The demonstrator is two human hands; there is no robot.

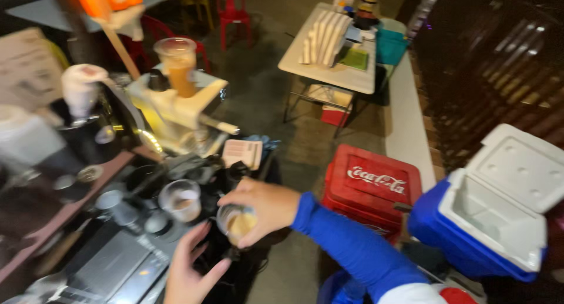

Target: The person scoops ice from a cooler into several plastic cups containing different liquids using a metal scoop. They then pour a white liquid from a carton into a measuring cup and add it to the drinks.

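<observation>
My right hand (265, 207), in a blue sleeve, is shut on a clear plastic cup (237, 224) with a pale creamy drink in it, held over the dark counter's edge. Just below it my left hand (187, 269) is open, fingers spread, close to the cup but apart from it. A second clear cup (179, 200) with a little light liquid stands on the counter to the left. On a cream-coloured machine (176, 107) at the back stands a tall cup with an orange drink (178, 66). The picture is blurred.
A red cooler box (370, 186) sits on the floor to the right, and a blue cooler (487, 216) with its white lid up beyond it. A white folding table (329, 63) with stacked items stands behind. Pots and metal gear (88, 133) crowd the counter's left.
</observation>
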